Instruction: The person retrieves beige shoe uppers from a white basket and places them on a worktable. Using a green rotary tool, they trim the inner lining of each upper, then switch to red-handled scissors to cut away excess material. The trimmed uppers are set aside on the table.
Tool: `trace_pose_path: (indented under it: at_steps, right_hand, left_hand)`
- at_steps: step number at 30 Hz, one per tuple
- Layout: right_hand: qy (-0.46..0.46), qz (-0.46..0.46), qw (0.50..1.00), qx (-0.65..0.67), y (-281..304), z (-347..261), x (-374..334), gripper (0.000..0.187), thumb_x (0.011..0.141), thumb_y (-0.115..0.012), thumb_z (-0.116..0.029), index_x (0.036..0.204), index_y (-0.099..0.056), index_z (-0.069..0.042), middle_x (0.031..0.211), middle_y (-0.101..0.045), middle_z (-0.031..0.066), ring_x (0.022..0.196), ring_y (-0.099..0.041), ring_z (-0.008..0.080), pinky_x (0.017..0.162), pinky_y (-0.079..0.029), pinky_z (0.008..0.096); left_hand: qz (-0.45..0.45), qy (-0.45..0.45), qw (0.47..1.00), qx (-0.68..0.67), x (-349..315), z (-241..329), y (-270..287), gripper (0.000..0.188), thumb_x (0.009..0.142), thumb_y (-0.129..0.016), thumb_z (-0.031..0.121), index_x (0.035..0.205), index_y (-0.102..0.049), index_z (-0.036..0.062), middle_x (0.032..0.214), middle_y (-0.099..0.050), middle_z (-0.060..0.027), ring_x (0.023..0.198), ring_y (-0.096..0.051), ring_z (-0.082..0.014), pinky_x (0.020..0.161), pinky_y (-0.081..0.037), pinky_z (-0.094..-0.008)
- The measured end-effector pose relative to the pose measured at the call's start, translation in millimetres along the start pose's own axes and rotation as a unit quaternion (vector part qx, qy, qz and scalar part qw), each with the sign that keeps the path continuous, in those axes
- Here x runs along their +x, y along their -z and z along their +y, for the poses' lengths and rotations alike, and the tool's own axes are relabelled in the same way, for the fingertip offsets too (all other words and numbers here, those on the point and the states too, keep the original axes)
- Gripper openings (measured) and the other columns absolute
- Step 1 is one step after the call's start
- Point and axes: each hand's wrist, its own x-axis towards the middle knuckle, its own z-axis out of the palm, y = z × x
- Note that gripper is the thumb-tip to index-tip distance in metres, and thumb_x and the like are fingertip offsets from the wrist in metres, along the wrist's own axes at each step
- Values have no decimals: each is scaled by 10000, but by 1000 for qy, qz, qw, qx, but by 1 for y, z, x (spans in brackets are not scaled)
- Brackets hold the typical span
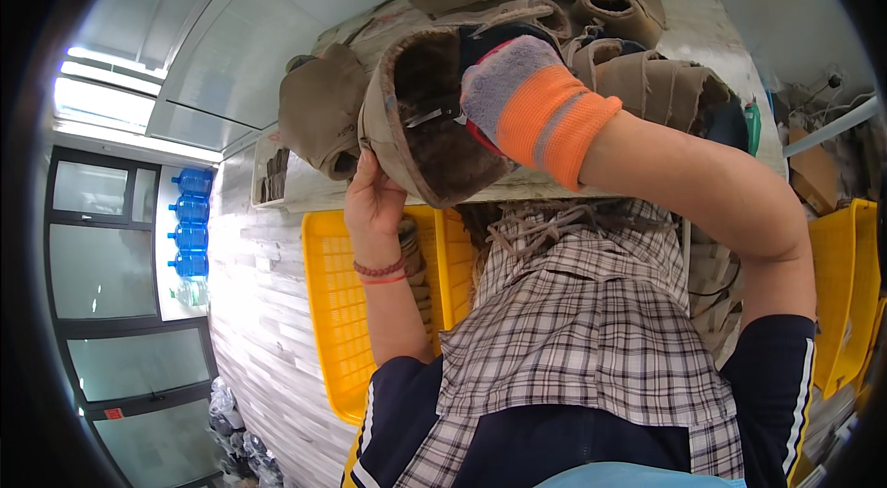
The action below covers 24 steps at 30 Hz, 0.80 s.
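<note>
A tan fabric piece (374, 123) with brown plush lining, hollow and cup-like, is held up over the near edge of the table, its wide opening toward me. My left hand (374, 197) is bare and pinches its lower left rim between thumb and fingers. My right hand (522, 100), in a grey and orange knit glove, is closed at the piece's right side. Red and black edges show around the glove, and a thin shiny strip (430, 118) lies across the opening; what exactly this hand grips is mostly hidden.
More tan plush-lined pieces (637, 81) lie along the light table (684, 3), another (323, 109) at its left. Below stands a yellow basket (337, 303) holding stacked pieces. Yellow crates (841, 294) stand at right. Blue water bottles (191, 211) line the left wall.
</note>
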Motion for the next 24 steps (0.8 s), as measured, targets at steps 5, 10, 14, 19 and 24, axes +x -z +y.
trace_pose_path:
  at_steps: [5,10,14,19,24]
  right_hand:
    - [-46,56,997,-24,-14,11,-2,151,687,-700,-255,789,-715,-146,766,-674,24,747,-650,193,562,-489,322]
    - [-103,192,974,-64,-22,32,-11,298,736,-662,-376,921,-651,-142,862,-634,51,832,-614,210,717,-469,336]
    - [-85,162,975,-125,-23,34,3,327,774,-643,-354,1008,-617,-126,927,-621,65,845,-599,223,744,-463,333]
    - [-92,104,980,-144,-20,32,15,288,790,-626,-334,982,-627,-120,893,-632,68,819,-607,208,719,-477,328]
    - [-90,171,979,-62,-35,40,6,264,773,-640,-338,925,-641,-122,871,-643,70,825,-618,204,726,-486,333]
  left_hand:
    - [42,8,999,3,-2,-1,-3,428,890,-586,123,1284,-451,23,1292,-511,-116,1189,-482,-269,1036,-369,-442]
    - [98,14,995,4,-4,2,-8,408,895,-580,126,1268,-462,12,1281,-519,-118,1180,-486,-280,1032,-370,-444]
    - [112,20,993,20,-2,1,-11,396,894,-583,131,1253,-472,7,1283,-515,-127,1188,-478,-286,1029,-373,-444]
    - [103,33,994,12,-7,1,-25,415,893,-586,125,1268,-452,8,1288,-508,-132,1195,-472,-286,1026,-375,-449]
    - [108,24,993,34,-9,2,-31,424,894,-587,138,1276,-445,17,1280,-511,-126,1189,-476,-285,1016,-383,-455]
